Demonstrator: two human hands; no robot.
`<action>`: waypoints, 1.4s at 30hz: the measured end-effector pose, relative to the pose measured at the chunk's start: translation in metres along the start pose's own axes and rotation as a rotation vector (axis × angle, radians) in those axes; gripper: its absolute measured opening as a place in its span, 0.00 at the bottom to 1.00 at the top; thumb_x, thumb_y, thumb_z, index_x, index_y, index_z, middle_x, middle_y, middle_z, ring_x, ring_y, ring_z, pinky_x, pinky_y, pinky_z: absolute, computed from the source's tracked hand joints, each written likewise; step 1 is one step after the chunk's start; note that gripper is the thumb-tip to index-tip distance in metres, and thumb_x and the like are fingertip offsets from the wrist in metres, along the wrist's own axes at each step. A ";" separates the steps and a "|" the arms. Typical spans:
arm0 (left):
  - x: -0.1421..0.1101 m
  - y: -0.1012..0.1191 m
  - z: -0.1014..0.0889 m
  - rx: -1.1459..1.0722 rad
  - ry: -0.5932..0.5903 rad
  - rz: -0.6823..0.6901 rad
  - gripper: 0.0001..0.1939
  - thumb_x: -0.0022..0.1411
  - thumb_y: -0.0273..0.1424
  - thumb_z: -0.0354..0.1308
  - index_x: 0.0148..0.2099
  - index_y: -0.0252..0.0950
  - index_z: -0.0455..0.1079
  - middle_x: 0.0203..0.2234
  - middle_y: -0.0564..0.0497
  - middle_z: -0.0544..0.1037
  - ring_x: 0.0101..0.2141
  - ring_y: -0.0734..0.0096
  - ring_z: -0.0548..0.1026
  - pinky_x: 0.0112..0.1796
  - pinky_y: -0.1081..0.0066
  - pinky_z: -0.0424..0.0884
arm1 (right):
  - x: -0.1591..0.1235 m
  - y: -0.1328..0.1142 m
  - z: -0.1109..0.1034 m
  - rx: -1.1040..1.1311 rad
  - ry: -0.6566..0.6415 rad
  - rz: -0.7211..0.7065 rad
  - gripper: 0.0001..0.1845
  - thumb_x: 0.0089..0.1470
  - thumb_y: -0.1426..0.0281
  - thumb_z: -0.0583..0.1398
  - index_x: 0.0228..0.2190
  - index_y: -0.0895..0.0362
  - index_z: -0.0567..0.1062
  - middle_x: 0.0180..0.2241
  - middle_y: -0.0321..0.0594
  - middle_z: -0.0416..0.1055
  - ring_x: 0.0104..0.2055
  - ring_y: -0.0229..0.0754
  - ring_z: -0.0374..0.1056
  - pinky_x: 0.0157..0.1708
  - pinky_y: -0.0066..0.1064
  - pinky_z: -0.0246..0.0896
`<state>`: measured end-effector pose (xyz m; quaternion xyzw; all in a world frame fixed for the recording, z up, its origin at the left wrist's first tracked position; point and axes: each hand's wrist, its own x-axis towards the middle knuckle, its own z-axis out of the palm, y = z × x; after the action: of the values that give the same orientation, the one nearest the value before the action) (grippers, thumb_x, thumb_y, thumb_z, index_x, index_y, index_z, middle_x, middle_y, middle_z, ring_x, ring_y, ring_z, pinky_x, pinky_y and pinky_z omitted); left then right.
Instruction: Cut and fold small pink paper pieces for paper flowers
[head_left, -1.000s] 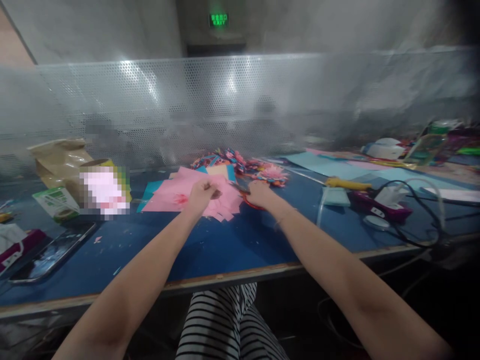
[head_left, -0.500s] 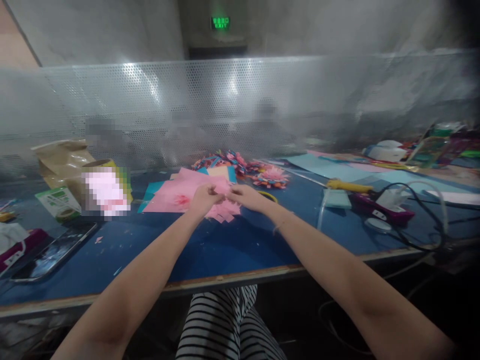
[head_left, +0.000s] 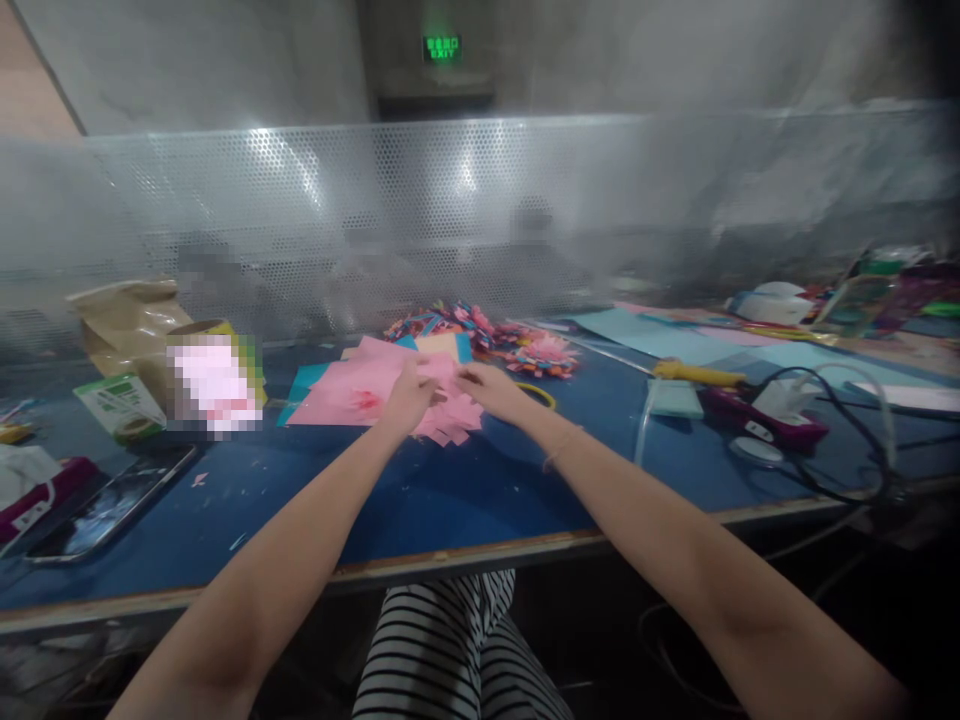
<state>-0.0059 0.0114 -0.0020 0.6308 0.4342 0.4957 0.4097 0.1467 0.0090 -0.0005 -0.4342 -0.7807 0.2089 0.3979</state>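
Observation:
A fringed piece of pink paper (head_left: 454, 420), its strips fanned out toward me, lies between my two hands over the blue table. My right hand (head_left: 489, 390) pinches its upper right side with thumb and fingers. On the left, my left hand (head_left: 409, 400) has its fingers closed at the paper's left edge; the fingertips are partly hidden. Under and beside that hand are flat pink sheets (head_left: 337, 390) with a red mark, over blue sheets (head_left: 301, 388). Just behind, finished-looking fringed paper flowers (head_left: 544, 352) are heaped in pink, orange and blue.
At the left lie a phone (head_left: 112, 505), a green and white box (head_left: 120, 405) and a brown paper bag (head_left: 127, 325). To the right are a yellow-handled tool (head_left: 697, 373), a purple power strip (head_left: 772, 425) with cables, and light-blue sheets (head_left: 660, 335). A perforated metal screen (head_left: 315, 200) stands behind.
My left hand has shifted slightly up, with its fingertips drawn a little apart from my right hand's. The right hand stays nearly still at the pink paper.

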 end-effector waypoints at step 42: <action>-0.005 0.003 0.010 -0.062 0.054 0.039 0.06 0.42 0.27 0.56 0.27 0.34 0.62 0.18 0.55 0.69 0.22 0.74 0.71 0.28 0.70 0.70 | 0.002 -0.005 0.008 0.060 0.163 0.024 0.09 0.34 0.69 0.60 0.22 0.60 0.66 0.17 0.31 0.60 0.21 0.30 0.56 0.20 0.21 0.52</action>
<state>0.0032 0.0046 -0.0028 0.6128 0.4170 0.5335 0.4073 0.1368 0.0079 -0.0012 -0.4470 -0.7339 0.2010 0.4703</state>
